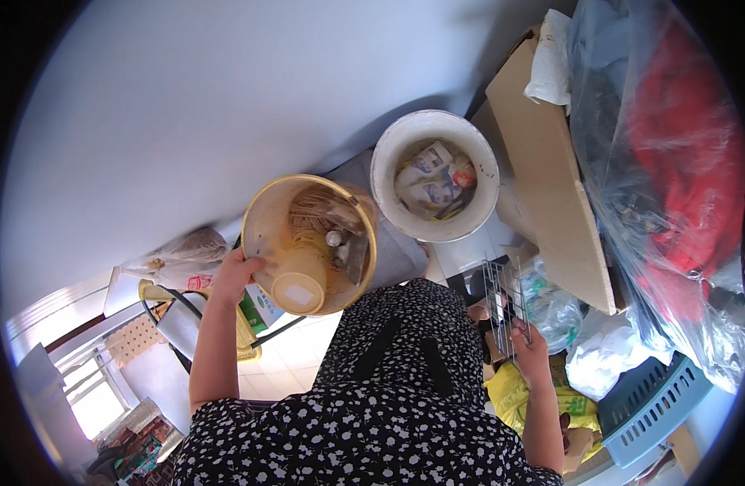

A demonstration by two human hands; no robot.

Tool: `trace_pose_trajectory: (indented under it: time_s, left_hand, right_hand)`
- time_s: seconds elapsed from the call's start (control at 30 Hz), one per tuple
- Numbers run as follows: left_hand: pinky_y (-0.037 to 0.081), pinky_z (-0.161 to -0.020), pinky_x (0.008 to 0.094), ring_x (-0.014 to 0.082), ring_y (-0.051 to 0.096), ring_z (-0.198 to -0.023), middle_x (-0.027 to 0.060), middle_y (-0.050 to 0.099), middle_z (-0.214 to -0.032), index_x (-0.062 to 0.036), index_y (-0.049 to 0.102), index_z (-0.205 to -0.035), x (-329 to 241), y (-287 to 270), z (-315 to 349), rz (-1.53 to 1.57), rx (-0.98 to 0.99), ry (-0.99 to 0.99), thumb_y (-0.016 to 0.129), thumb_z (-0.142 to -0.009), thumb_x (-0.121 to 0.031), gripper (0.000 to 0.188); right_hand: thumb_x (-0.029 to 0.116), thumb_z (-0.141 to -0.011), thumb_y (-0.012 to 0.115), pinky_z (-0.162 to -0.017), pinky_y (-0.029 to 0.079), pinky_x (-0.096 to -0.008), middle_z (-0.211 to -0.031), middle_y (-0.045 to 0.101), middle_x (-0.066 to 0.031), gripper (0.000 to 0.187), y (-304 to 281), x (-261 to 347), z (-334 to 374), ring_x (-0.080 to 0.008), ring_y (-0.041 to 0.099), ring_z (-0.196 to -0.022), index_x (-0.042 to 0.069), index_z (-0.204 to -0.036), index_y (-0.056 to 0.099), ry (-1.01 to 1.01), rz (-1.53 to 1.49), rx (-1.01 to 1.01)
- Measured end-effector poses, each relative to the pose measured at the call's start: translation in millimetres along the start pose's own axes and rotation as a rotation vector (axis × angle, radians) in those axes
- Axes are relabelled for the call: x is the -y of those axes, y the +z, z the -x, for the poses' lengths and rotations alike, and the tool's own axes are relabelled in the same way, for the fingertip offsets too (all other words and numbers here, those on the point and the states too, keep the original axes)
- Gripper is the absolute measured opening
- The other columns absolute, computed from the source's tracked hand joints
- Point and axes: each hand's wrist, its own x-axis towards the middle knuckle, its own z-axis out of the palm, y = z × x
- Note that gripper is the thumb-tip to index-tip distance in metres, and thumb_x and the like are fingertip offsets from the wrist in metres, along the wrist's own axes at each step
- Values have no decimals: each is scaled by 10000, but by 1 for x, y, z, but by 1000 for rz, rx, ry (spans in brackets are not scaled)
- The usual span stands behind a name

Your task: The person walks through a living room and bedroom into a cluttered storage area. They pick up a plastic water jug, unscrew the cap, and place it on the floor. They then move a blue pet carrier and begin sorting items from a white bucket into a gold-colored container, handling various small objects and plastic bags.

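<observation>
My left hand [234,278] is closed on the rim of a translucent yellowish bucket [261,217], with the thumb inside. The bucket tilts toward me. A pale yellow tub [299,279] lies in it beside a bundle of thin light-brown cord or sticks [317,209] and small items I cannot make out. Farther right, my right hand [532,352] grips the lower end of a metal wire rack [502,301], held beside my dress. Beyond both hands stands a white bucket [382,180] with plastic packages [433,182] at its bottom.
A large cardboard sheet [542,166] leans at the right, beside clear plastic bags with red and dark contents [680,162]. Nearer are a blue-grey plastic basket [652,409] and a yellow bag [514,397]. A yellow-framed chair [178,320] stands at left. The pale wall [202,105] runs behind.
</observation>
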Motion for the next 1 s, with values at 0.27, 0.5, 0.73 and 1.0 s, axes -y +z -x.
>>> trace_pose_trajectory:
  time_s: [0.27, 0.5, 0.73, 1.0]
  left_hand:
    - [500, -681, 260, 124, 618, -769, 44, 662, -895, -12, 648, -1002, 1, 30, 38, -236, 90, 55, 591, -752, -87, 267]
    - [469, -721, 261, 103, 576, -777, 33, 647, -841, 1, 638, -1020, 5, 73, 50, -381, 216, 139, 575, -754, -105, 293]
    - [498, -647, 272, 120, 601, -704, 66, 646, -825, 18, 624, -1037, 47, 115, 53, -335, 286, 106, 572, -756, -128, 321]
    - [507, -634, 298, 158, 626, -697, 115, 655, -835, 15, 586, -1104, 108, 186, 76, -285, 272, 117, 562, -758, -161, 390]
  right_hand:
    - [199, -875, 627, -756, 443, -243, -952, 613, -11, 326, 25, 26, -6, -86, 530, -817, -10, -1115, 554, -87, -69, 135]
    - [320, -864, 667, -871, 430, -272, -1018, 586, -54, 482, 55, 22, -11, -125, 545, -957, -5, -1180, 502, 14, -232, 246]
    - [340, -837, 693, -917, 415, -297, -1078, 549, -77, 659, 74, 3, 5, -146, 526, -1017, -41, -1276, 383, -37, -346, 336]
    - [125, -801, 683, -968, 384, -313, -1193, 543, -106, 591, 54, -48, 30, -173, 517, -1086, -26, -1285, 381, 121, -430, 296]
